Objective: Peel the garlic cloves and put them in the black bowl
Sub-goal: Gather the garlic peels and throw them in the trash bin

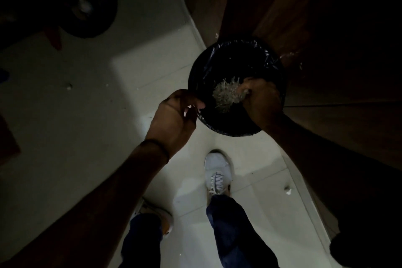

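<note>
Fingers of the right hand curl round a clump of pale garlic skins at frame centre, above a black-lined waste bin. Just left, the left hand pinches the bin's rim. Below, a white sneaker stands on pale floor tiles.

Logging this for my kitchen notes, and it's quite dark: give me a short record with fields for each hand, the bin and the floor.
left hand: pinches the liner at the bin's left rim
right hand: grips a clump of pale peelings over the bin
floor: pale tiles, a few white scraps
feet: white shoes, blue trousers
light: dim
</note>
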Motion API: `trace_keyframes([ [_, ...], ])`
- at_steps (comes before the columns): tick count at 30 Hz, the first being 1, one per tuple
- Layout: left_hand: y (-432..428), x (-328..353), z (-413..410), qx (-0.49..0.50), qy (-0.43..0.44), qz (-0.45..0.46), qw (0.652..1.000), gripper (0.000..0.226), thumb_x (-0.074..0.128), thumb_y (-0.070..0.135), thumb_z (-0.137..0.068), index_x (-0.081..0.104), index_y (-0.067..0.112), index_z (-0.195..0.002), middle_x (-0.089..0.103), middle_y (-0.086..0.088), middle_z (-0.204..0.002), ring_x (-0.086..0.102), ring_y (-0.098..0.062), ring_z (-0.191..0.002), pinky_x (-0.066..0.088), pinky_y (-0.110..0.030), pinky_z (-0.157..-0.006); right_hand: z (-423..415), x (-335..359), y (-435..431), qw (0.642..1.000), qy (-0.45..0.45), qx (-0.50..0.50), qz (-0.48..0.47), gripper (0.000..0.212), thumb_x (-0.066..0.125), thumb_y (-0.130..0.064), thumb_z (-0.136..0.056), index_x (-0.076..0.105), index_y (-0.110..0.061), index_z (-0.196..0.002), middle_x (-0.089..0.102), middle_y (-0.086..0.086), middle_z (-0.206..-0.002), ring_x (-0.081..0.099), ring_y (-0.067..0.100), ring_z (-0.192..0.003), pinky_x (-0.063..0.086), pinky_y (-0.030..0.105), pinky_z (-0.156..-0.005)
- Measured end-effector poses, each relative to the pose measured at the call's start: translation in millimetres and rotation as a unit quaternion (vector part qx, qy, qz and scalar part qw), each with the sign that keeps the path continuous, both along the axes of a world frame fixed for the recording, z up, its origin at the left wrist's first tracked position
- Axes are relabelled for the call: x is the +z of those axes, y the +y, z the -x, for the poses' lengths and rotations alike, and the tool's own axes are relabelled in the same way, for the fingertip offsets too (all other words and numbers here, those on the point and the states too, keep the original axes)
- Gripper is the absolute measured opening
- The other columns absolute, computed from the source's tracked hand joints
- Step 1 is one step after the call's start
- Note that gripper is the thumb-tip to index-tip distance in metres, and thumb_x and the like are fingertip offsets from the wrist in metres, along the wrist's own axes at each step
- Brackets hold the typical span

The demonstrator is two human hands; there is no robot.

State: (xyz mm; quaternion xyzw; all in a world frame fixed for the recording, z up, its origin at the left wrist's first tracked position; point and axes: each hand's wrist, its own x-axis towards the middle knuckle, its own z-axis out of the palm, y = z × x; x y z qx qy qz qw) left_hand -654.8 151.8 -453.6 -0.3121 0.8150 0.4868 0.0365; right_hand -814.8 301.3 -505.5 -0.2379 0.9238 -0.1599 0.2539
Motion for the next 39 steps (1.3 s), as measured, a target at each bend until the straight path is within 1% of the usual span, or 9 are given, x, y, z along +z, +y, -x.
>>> trace_keyframes([
  [7, -19, 109, -54, 0.073, -0.012, 0.019, 0.997, 0.026, 0.057, 0.004, -0.094, 0.076, 0.021, -0.098, 0.069, 0.011, -0.105, 0.059, 0.001, -0.079, 0.036, -0.001, -0.068, -57, 129, -40, 0.994, -0.071, -0.06, 0.059, 0.021, 0.06, -0.01, -0.092, 0.078, -0.016, -0.1, 0.076, 0.011, -0.102, 0.067, 0.031, -0.099, 0.055, 0.039, -0.091],
  [15, -47, 288, -188, 0.2, -0.001, 0.061, 0.978, 0.026, 0.05, 0.012, -0.096, 0.073, 0.017, -0.108, 0.071, 0.004, -0.108, 0.063, -0.007, -0.091, 0.048, -0.014, -0.082, -198, 330, -118, 0.959, -0.195, 0.082, 0.187, 0.015, 0.063, -0.013, -0.095, 0.076, -0.019, -0.1, 0.074, -0.011, -0.092, 0.068, 0.004, -0.087, 0.056, 0.029, -0.085],
  [18, -59, 356, -259, 0.27, 0.01, 0.111, 0.956, 0.024, 0.052, 0.015, -0.097, 0.072, 0.019, -0.109, 0.07, 0.005, -0.106, 0.063, -0.007, -0.092, 0.05, -0.024, -0.084, -264, 401, -155, 0.94, -0.209, 0.15, 0.226, 0.013, 0.065, -0.016, -0.095, 0.076, -0.018, -0.102, 0.074, -0.011, -0.095, 0.067, 0.0, -0.088, 0.052, 0.016, -0.081],
  [20, -66, 396, -311, 0.331, 0.017, 0.137, 0.933, 0.022, 0.055, 0.011, -0.098, 0.071, 0.02, -0.109, 0.068, 0.008, -0.104, 0.06, -0.003, -0.092, 0.05, -0.022, -0.085, -309, 444, -180, 0.921, -0.233, 0.195, 0.245, 0.012, 0.065, -0.017, -0.097, 0.075, -0.018, -0.104, 0.074, -0.012, -0.096, 0.067, 0.0, -0.089, 0.05, 0.013, -0.078],
  [23, -73, 451, -392, 0.425, 0.035, 0.165, 0.889, 0.023, 0.058, 0.008, -0.097, 0.071, 0.023, -0.109, 0.067, 0.012, -0.106, 0.062, 0.0, -0.096, 0.049, -0.018, -0.086, -377, 498, -214, 0.886, -0.268, 0.267, 0.267, 0.012, 0.064, -0.017, -0.098, 0.075, -0.019, -0.103, 0.073, -0.009, -0.093, 0.068, 0.007, -0.085, 0.055, 0.025, -0.076],
  [28, -82, 505, -505, 0.58, 0.096, 0.21, 0.781, 0.022, 0.06, 0.003, -0.095, 0.074, 0.019, -0.102, 0.073, 0.011, -0.101, 0.067, -0.001, -0.094, 0.048, -0.014, -0.079, -486, 554, -267, 0.827, -0.306, 0.36, 0.305, 0.012, 0.066, -0.016, -0.096, 0.076, -0.021, -0.097, 0.074, -0.007, -0.082, 0.068, 0.009, -0.076, 0.054, 0.03, -0.072],
  [32, -82, 515, -562, 0.666, 0.113, 0.227, 0.701, 0.022, 0.06, 0.003, -0.094, 0.075, 0.018, -0.099, 0.074, 0.011, -0.1, 0.067, -0.003, -0.092, 0.047, -0.012, -0.072, -562, 568, -304, 0.774, -0.342, 0.441, 0.298, 0.011, 0.065, -0.016, -0.096, 0.076, -0.019, -0.096, 0.075, -0.006, -0.085, 0.07, 0.01, -0.083, 0.056, 0.032, -0.079],
  [36, -83, 503, -592, 0.728, 0.105, 0.227, 0.638, 0.023, 0.06, 0.001, -0.093, 0.075, 0.018, -0.098, 0.074, 0.01, -0.098, 0.068, -0.008, -0.091, 0.051, -0.018, -0.074, -612, 564, -336, 0.74, -0.362, 0.503, 0.261, 0.013, 0.064, -0.012, -0.096, 0.075, -0.018, -0.093, 0.072, 0.002, -0.079, 0.061, 0.01, -0.07, 0.05, 0.032, -0.065],
  [39, -86, 496, -601, 0.778, 0.092, 0.213, 0.584, 0.024, 0.059, -0.005, -0.092, 0.075, 0.012, -0.098, 0.074, 0.002, -0.099, 0.067, -0.004, -0.084, 0.046, -0.007, -0.067, -639, 551, -362, 0.72, -0.347, 0.559, 0.221, 0.012, 0.064, -0.018, -0.096, 0.075, -0.022, -0.092, 0.072, -0.004, -0.081, 0.067, 0.013, -0.075, 0.058, 0.04, -0.072],
])
